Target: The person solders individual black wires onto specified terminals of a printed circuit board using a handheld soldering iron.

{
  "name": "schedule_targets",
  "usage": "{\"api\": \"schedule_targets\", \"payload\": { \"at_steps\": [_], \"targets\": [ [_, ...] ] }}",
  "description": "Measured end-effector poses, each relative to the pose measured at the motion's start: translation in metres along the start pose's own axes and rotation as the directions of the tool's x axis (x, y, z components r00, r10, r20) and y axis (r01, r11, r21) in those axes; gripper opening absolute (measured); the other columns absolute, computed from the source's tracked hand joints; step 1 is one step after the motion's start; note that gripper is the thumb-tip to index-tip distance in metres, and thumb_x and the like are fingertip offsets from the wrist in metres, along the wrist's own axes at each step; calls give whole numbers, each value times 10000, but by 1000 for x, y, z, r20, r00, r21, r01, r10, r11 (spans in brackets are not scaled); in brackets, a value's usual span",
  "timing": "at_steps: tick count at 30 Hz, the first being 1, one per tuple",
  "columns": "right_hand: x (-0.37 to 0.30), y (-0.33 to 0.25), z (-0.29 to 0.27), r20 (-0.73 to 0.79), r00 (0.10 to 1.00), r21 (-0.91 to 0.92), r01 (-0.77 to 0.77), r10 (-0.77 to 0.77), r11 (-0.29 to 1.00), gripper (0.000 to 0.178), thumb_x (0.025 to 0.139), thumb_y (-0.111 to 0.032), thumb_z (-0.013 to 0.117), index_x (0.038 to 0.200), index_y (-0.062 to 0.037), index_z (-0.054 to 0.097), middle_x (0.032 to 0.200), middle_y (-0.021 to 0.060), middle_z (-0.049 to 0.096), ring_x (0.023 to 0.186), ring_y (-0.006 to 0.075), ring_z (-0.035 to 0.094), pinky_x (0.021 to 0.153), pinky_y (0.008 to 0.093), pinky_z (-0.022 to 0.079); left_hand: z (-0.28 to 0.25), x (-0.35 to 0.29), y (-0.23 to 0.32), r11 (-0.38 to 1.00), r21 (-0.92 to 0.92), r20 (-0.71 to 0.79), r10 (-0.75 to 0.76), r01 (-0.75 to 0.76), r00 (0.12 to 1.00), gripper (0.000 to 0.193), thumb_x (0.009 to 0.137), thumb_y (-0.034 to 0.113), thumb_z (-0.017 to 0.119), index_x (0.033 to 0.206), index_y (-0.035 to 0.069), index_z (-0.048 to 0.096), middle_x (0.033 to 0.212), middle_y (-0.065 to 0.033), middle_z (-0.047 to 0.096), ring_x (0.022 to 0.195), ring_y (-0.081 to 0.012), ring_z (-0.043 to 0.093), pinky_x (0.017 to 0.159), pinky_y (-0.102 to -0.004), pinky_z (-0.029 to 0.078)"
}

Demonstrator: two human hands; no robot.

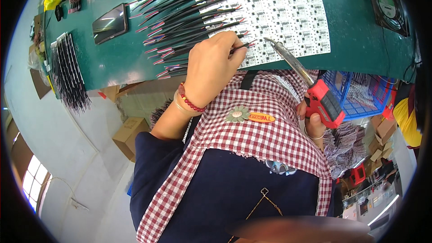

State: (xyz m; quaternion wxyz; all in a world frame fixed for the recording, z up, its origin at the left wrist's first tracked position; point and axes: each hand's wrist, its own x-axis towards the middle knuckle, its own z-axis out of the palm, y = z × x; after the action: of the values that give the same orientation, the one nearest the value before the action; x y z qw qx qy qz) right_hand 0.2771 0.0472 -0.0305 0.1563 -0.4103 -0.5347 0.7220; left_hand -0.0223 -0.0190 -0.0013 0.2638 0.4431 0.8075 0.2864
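Observation:
My left hand, with a red bead bracelet at its wrist, pinches the end of a thin black cable over the near part of a white circuit board panel. Bare coloured wire ends stick out past its fingertips. My right hand is wrapped round the red and black handle of a soldering iron. The iron's tip points up and left, a little right of the held cable's end and apart from it. Several more black cables lie in rows, their right ends on the panel's left side.
On the green table lie a dark phone to the left and a black fan at far right. Wired strips hang over the left edge. Below the table stand a blue crate and a cardboard box.

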Motion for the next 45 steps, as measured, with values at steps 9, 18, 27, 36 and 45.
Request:
{"api": "schedule_targets", "payload": {
  "at_steps": [9, 18, 27, 36, 45],
  "targets": [
    [1, 6, -4, 28, 999, -70, -22, 24, 997, 776, 777, -574, 654, 1206, 54, 499, 636, 48, 519, 554, 120, 463, 530, 252, 364, -4, 1, 2, 999, 46, 43, -25, 23, 999, 123, 745, 113, 679, 743, 20, 598, 681, -121, 621, 572, -272, 601, 523, -353, 455],
    [6, 4, -5, 53, 998, -43, 30, -28, 999, 421, 779, -384, 717, 880, 16, 636, 688, 62, 608, 597, 140, 558, 547, 272, 443, -3, 3, 2, 998, 64, 40, -16, 13, 999, 140, 755, 117, 692, 753, 10, 603, 667, -131, 619, 554, -244, 599, 521, -329, 451],
    [4, 4, -5, 24, 1000, -72, -11, 13, 997, 463, 773, -429, 712, 871, 18, 640, 698, 72, 607, 607, 145, 563, 552, 272, 446, -3, 2, 2, 998, 69, 34, -4, 1, 999, 138, 755, 119, 688, 755, 13, 599, 672, -132, 619, 566, -258, 603, 527, -337, 456],
    [0, -2, 0, -11, 997, 0, -70, 70, 998, 847, 768, -635, 619, 1233, 59, 483, 619, 32, 505, 524, 121, 449, 542, 272, 377, -4, 3, 1, 996, 87, 35, 7, -10, 999, 125, 758, 115, 678, 770, 22, 597, 693, -131, 624, 583, -269, 610, 537, -344, 462],
    [-1, 3, -7, 69, 996, -47, -58, 62, 997, 805, 775, -604, 637, 1211, 56, 491, 616, 29, 498, 532, 114, 438, 536, 265, 355, -6, 3, 1, 980, 181, 58, 74, -84, 996, 118, 779, 149, 655, 830, 47, 623, 749, -108, 631, 621, -294, 601, 561, -379, 460]
  ]
}}
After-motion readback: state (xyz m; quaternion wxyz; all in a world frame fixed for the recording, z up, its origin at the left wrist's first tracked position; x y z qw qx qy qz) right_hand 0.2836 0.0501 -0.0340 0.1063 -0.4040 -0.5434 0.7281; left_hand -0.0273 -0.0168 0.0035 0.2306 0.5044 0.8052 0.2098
